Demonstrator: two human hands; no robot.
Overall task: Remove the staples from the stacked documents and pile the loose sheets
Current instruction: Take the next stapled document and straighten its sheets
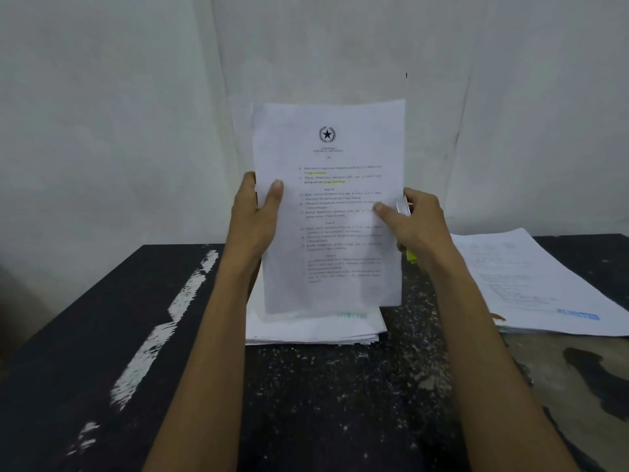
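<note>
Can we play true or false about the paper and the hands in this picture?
1. The left hand and the right hand both hold the paper. True.
2. The paper lies flat on the table. False: it is held up above the middle stack.
3. A star emblem is printed near the paper's top. True.
4. The right hand holds only the paper. False: it also holds a tool with a yellow-green part.

Dark speckled table (323, 386), white paint streaks (163, 318) on its left, pale scuffed wall (136, 97) behind
</note>
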